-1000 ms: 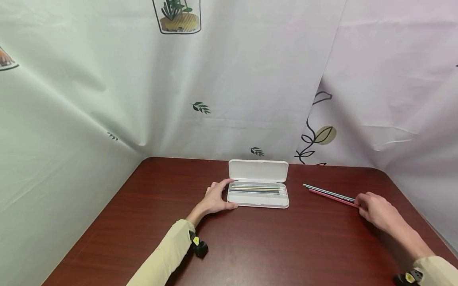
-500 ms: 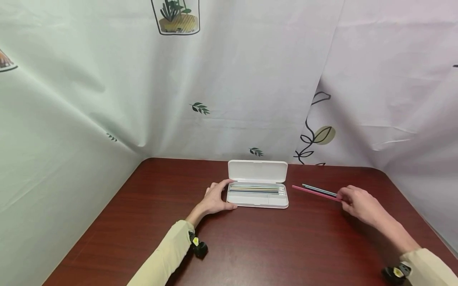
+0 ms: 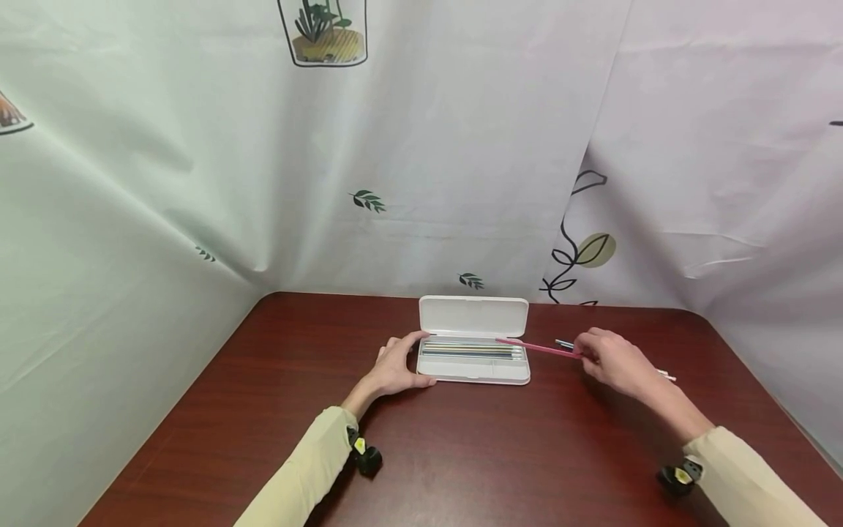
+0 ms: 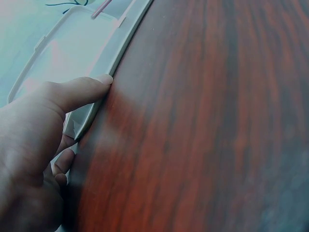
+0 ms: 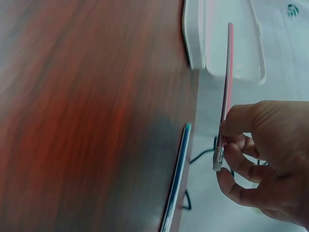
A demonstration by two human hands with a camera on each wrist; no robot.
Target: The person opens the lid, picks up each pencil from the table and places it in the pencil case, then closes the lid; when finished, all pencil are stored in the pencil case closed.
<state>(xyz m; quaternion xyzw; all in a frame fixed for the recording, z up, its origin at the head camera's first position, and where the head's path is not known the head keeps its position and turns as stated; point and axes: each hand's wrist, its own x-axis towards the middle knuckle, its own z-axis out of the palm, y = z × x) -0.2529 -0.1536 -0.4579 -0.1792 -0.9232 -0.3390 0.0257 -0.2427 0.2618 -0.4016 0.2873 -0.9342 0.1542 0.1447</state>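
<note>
A white pencil case (image 3: 454, 370) lies near the back of the table, its lid (image 3: 473, 315) raised behind it. Several pencils (image 3: 469, 350) lie side by side in its rear part. My left hand (image 3: 393, 369) holds the case's left end, thumb on the front edge and fingers toward the back corner. A pink pencil (image 3: 541, 348) is pinched near its metal-banded end by my right hand (image 3: 615, 359); its far tip reaches over the case's right part. Other pencils (image 5: 176, 179) lie on the table below that hand, which partly hides them in the head view.
The dark red wooden table (image 3: 500, 454) ends at a pale printed curtain (image 3: 421, 146) behind and at both sides. A small black device (image 3: 367, 461) is strapped to the left wrist, another (image 3: 677, 477) to the right.
My right hand has moved left with the pink pencil, bringing its tip from beside the other pencils to over the case. Those pencils stay on the table. The left hand holds still.
</note>
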